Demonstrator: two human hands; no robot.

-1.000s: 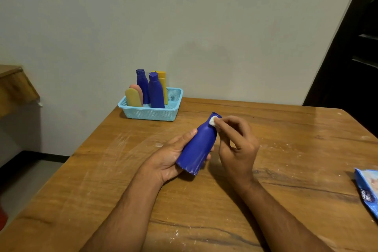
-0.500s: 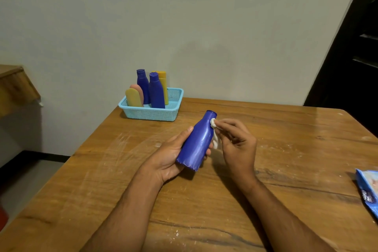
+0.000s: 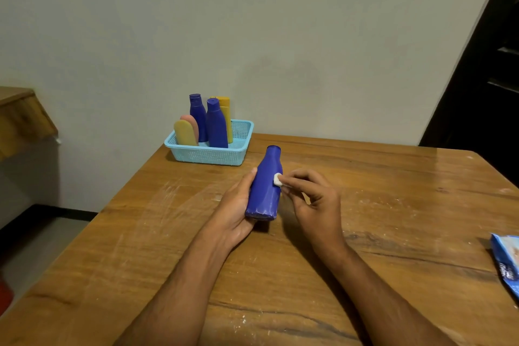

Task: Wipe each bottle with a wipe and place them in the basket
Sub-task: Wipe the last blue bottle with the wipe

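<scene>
**Two hands on one blue bottle**

Two bare hands work over a wooden table (image 3: 393, 205). The left hand (image 3: 236, 213) grasps a blue bottle (image 3: 264, 191) from its left side, thumb along the body and palm under the base, so that the bottle tilts with its neck pointing away toward the basket (image 3: 207, 154). The right hand (image 3: 311, 199) pinches a small white wipe (image 3: 277, 179) between thumb and fingertips and presses it against the bottle's right shoulder, just below the neck.

The basket, pale blue and perforated, sits at the table's far left corner, close to the wall. The held bottle is near the basket, in front of it and a little to its right, not touching it. Five bottles stand inside the basket: two blue bottles (image 3: 216, 126), one behind the other, an orange-yellow one (image 3: 226, 112) at the back, and toward the basket's left end a yellow one (image 3: 184, 132) with a pink one (image 3: 192, 121) just behind it.

Well apart from the basket, at the table's right edge, lies a blue packet (image 3: 507, 261), partly cut off by the frame. White scuffs mark the tabletop around the hands.
</scene>
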